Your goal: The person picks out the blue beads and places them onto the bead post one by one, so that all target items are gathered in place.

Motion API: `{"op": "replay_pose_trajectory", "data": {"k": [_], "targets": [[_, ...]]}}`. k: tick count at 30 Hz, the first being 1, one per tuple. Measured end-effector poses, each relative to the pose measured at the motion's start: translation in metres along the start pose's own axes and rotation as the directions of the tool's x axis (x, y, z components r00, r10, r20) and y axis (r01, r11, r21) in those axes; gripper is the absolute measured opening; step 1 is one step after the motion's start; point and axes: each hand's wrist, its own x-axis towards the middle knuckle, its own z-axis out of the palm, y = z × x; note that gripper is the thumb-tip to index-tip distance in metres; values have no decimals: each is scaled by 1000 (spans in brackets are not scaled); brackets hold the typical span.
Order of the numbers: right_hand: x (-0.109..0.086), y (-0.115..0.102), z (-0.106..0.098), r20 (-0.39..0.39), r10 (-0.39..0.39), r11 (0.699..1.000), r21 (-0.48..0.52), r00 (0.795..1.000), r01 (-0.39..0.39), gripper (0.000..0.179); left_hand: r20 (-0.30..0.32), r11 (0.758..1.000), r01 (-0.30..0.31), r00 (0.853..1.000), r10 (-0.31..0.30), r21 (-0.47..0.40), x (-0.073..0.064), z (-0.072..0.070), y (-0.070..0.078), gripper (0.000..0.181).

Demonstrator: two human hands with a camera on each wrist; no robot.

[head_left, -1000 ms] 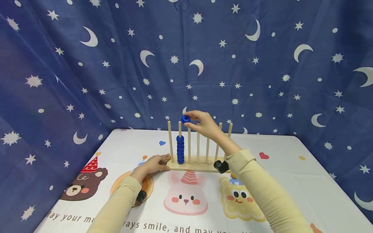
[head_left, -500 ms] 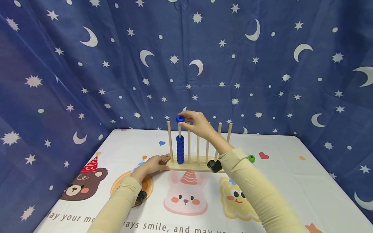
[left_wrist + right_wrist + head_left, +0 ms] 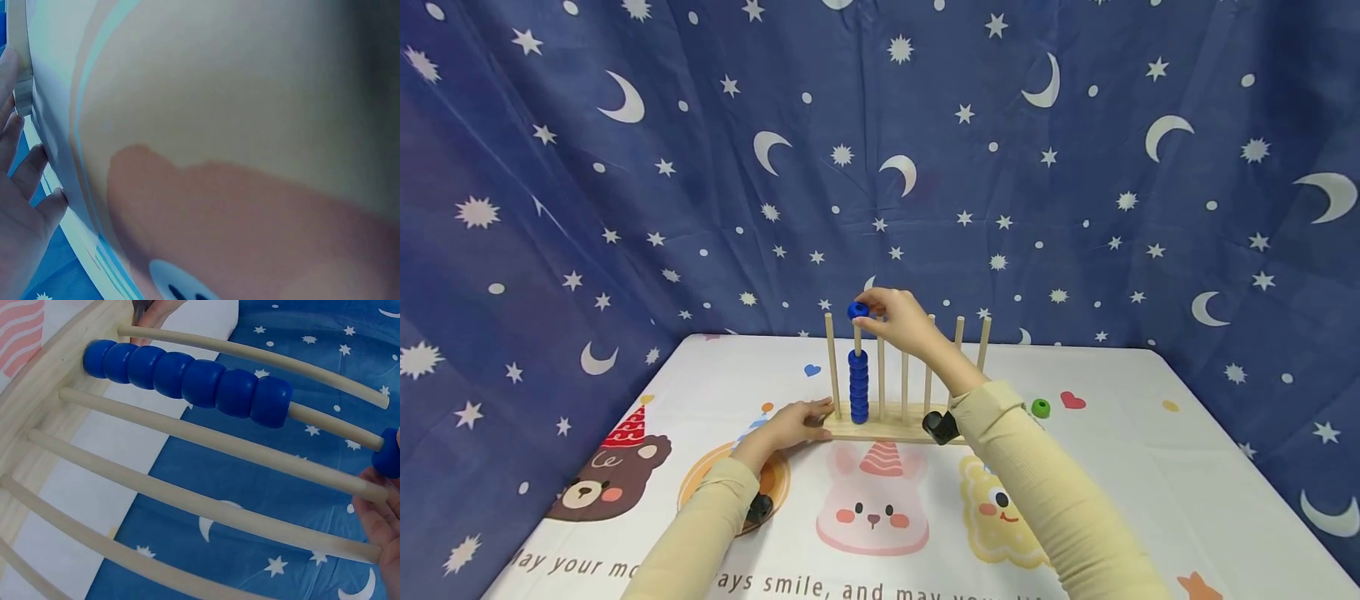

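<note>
My right hand point(image 3: 898, 321) pinches a blue bead point(image 3: 858, 311) between thumb and fingers at the top of the second peg from the left of a wooden peg rack. The right wrist view shows that peg's upper end running up to the blue bead point(image 3: 389, 453). Lower on the same peg sits a stack of several blue beads point(image 3: 858, 387); the other pegs carry none. My left hand point(image 3: 786, 423) holds the left end of the rack's wooden base point(image 3: 887, 429), thumb at the front corner. In the left wrist view its other fingers point(image 3: 37, 169) spread beside the base end.
A loose green bead point(image 3: 1041, 408) lies on the table to the right of the rack. The white tablecloth point(image 3: 1120, 492) has printed cartoon animals and lettering. A dark blue curtain point(image 3: 970, 167) with moons and stars hangs behind and at the left.
My right hand has moved left with the blue bead, from near the third peg to the top of the second. The green bead has come into view behind the right sleeve. My left hand stays put.
</note>
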Motion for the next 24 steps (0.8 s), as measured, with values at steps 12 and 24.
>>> {"op": "replay_pose_trajectory", "data": {"k": [12,24], "targets": [[1,-1,-4,45,18,998,-55,999,-15,36,12,1000,-2,1000,2,2,2,-2,3,54],[3,-3,-4,90,37,999,-41,995,-34,42,3,999,-35,999,35,32,2,0,-1,54]]}}
